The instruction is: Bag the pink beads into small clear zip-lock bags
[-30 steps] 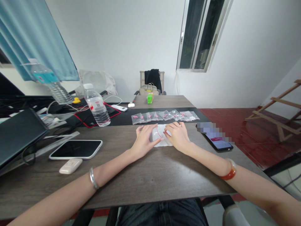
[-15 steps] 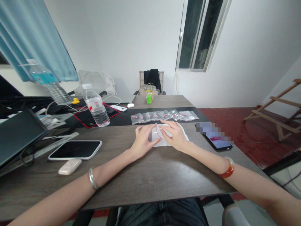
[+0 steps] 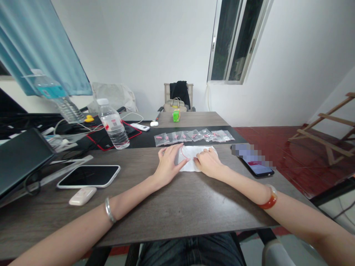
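Observation:
A white sheet, perhaps a tissue or paper, point(image 3: 191, 168) lies on the table between my hands. On its left part rests a clear plastic bag point(image 3: 179, 156) with a curved red line; its left side is covered by my fingers. My left hand point(image 3: 168, 162) lies along that side, thumb and forefinger apart and touching the bag. On the right of the sheet, my right hand point(image 3: 209, 162) is closed, its fingers curled down and their tips hidden. Just beyond is a row of small clear bags point(image 3: 194, 135) with pink-red bits inside.
A phone point(image 3: 254, 162) lies at right, another phone point(image 3: 89, 176) at left beside a white case point(image 3: 82, 196). Further left stand a water bottle point(image 3: 113, 125), a second bottle point(image 3: 58, 96) and a dark laptop point(image 3: 24, 162). A green cube point(image 3: 176, 116) sits at the far end.
My right hand has drawn its outstretched fingers back into a curl, uncovering more of the white sheet. The left hand has barely moved.

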Tool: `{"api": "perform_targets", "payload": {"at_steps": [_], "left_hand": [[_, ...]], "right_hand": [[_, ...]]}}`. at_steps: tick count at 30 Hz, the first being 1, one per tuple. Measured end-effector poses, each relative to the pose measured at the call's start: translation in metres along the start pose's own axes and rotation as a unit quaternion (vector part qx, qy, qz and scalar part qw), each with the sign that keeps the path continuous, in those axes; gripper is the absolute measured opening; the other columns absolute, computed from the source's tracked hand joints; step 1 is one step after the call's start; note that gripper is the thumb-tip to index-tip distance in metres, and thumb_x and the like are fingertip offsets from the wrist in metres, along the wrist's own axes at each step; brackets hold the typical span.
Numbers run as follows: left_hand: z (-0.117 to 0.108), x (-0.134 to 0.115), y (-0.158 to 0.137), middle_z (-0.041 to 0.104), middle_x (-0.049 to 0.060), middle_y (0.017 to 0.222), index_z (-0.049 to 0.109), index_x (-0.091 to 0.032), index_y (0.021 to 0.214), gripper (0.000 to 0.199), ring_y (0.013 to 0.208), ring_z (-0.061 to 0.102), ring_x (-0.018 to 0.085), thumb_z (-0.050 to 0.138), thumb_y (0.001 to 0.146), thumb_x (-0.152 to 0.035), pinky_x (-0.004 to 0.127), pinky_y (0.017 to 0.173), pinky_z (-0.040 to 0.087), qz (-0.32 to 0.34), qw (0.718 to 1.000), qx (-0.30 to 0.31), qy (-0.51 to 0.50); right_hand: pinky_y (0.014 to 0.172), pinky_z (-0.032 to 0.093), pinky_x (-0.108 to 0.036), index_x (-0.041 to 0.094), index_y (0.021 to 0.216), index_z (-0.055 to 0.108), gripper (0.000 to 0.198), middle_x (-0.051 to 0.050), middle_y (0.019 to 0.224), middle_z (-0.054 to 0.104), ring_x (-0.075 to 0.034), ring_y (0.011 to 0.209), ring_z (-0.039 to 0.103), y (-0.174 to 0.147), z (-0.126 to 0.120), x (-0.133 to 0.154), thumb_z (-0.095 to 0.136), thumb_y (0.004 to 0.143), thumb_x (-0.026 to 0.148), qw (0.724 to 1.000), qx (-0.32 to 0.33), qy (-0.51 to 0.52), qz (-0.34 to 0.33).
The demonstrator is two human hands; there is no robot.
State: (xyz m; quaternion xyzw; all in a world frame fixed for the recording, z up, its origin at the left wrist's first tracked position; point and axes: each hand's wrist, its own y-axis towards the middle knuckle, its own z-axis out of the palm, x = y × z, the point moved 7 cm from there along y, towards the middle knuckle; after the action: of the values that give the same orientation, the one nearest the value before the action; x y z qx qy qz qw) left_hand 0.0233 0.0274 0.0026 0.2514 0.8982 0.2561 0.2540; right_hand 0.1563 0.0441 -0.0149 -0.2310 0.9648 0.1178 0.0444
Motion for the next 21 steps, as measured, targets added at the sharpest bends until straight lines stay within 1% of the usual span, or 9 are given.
{"api": "perform_targets", "payload": {"at_steps": [2,4,7,9,11,13,15,18,21], "left_hand": [[0.001,0.000,0.000,0.057,0.010,0.131,0.045,-0.025,0.131,0.050,0.121,0.049,0.026,0.058,0.086,-0.041,0.044,0.103,0.025,-0.001,1.000,0.004,0.003],[0.001,0.000,-0.001,0.057,0.009,0.132,0.045,-0.025,0.132,0.051,0.121,0.049,0.026,0.059,0.086,-0.041,0.044,0.103,0.025,0.002,1.000,0.006,0.004],[0.002,0.000,-0.001,0.056,0.009,0.132,0.045,-0.024,0.132,0.053,0.121,0.049,0.026,0.060,0.085,-0.042,0.044,0.103,0.026,0.008,1.000,0.009,0.004],[0.002,0.000,-0.001,0.056,0.009,0.132,0.045,-0.024,0.132,0.053,0.121,0.050,0.026,0.060,0.084,-0.043,0.044,0.103,0.026,0.008,1.000,0.013,0.002],[0.003,-0.001,0.000,0.057,0.010,0.131,0.045,-0.023,0.131,0.053,0.120,0.050,0.026,0.060,0.084,-0.044,0.044,0.103,0.025,0.009,1.000,0.015,-0.003],[0.003,-0.002,0.000,0.057,0.010,0.130,0.045,-0.023,0.130,0.053,0.120,0.051,0.025,0.060,0.084,-0.043,0.044,0.103,0.025,0.013,1.000,0.016,-0.008],[0.003,-0.002,0.000,0.058,0.010,0.130,0.045,-0.023,0.130,0.052,0.120,0.051,0.025,0.060,0.084,-0.043,0.044,0.103,0.025,0.015,1.000,0.017,-0.010],[0.001,-0.003,-0.001,0.058,0.009,0.129,0.045,-0.024,0.130,0.053,0.118,0.052,0.025,0.060,0.084,-0.044,0.044,0.103,0.025,0.012,1.000,0.012,-0.008],[-0.001,-0.001,-0.001,0.060,0.009,0.127,0.047,-0.024,0.127,0.051,0.116,0.054,0.025,0.061,0.082,-0.044,0.045,0.102,0.025,0.003,1.000,0.000,-0.005]], "right_hand": [[0.078,0.033,-0.037,0.010,0.087,0.070,0.032,-0.017,0.085,0.071,-0.027,0.088,0.063,0.001,-0.004,0.000,0.042,0.093,0.023,1.000,-0.017,0.008,0.005],[0.076,0.032,-0.034,0.011,0.089,0.067,0.027,-0.015,0.085,0.071,-0.024,0.086,0.063,0.001,-0.010,-0.002,0.044,0.093,0.024,0.998,-0.050,0.026,0.023],[0.074,0.030,-0.031,0.015,0.090,0.064,0.023,-0.008,0.083,0.070,-0.020,0.081,0.061,-0.001,-0.021,-0.007,0.046,0.094,0.029,0.986,-0.135,0.090,0.039],[0.073,0.029,-0.030,0.017,0.093,0.064,0.024,-0.005,0.080,0.069,-0.017,0.077,0.060,-0.005,-0.028,-0.009,0.046,0.095,0.032,0.970,-0.198,0.141,0.026],[0.073,0.029,-0.030,0.017,0.095,0.065,0.025,-0.004,0.081,0.069,-0.016,0.076,0.059,-0.008,-0.033,-0.007,0.044,0.096,0.032,0.955,-0.237,0.175,-0.007],[0.074,0.030,-0.030,0.018,0.096,0.067,0.027,-0.004,0.084,0.069,-0.016,0.080,0.059,-0.010,-0.035,-0.003,0.043,0.097,0.031,0.948,-0.249,0.193,-0.047],[0.074,0.031,-0.030,0.018,0.102,0.068,0.028,-0.005,0.087,0.069,-0.016,0.081,0.058,-0.011,-0.034,0.002,0.043,0.097,0.031,0.946,-0.238,0.204,-0.077],[0.076,0.034,-0.030,0.018,0.112,0.065,0.030,-0.006,0.089,0.069,-0.016,0.081,0.058,-0.010,-0.031,0.005,0.042,0.097,0.028,0.946,-0.214,0.224,-0.093],[0.080,0.037,-0.031,0.017,0.109,0.066,0.029,-0.006,0.090,0.069,-0.016,0.083,0.058,-0.010,-0.032,0.006,0.041,0.097,0.026,0.937,-0.201,0.264,-0.111]]}}
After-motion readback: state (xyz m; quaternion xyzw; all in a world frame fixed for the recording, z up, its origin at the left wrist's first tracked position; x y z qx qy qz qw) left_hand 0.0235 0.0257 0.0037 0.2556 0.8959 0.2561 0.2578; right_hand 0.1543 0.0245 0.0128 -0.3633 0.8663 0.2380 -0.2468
